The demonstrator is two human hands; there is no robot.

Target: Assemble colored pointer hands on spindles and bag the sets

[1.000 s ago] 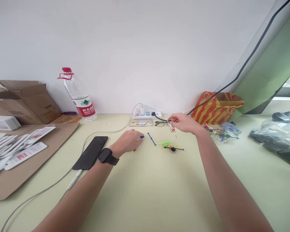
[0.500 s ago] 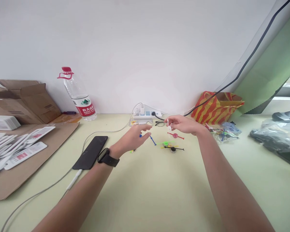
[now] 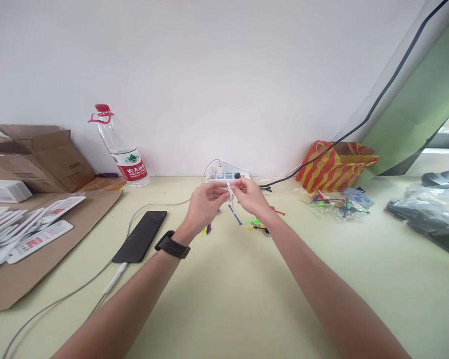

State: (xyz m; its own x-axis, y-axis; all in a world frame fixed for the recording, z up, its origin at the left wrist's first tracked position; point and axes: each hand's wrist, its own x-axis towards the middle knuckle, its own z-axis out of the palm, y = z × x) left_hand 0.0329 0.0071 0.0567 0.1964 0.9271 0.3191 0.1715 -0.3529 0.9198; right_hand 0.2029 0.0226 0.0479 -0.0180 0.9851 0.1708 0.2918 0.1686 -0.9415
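Above the pale table point(image 3: 224, 299), the left hand point(image 3: 203, 205) and right hand point(image 3: 252, 197) meet just beyond a blue arrow-shaped piece point(image 3: 235, 216), their fingertips closed together on a small white piece point(image 3: 230, 191) that seems lifted off the surface. It looks light, stiff and probably smooth, like moulded plastic; the thicker middle seems the safest place to pinch, since the slender ends could bend or snap

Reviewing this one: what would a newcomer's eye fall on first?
Probably the left hand and right hand, meeting mid-picture at a small white piece. Next, the red-and-yellow striped bag near the wall on the right, and the red-capped bottle on the left.
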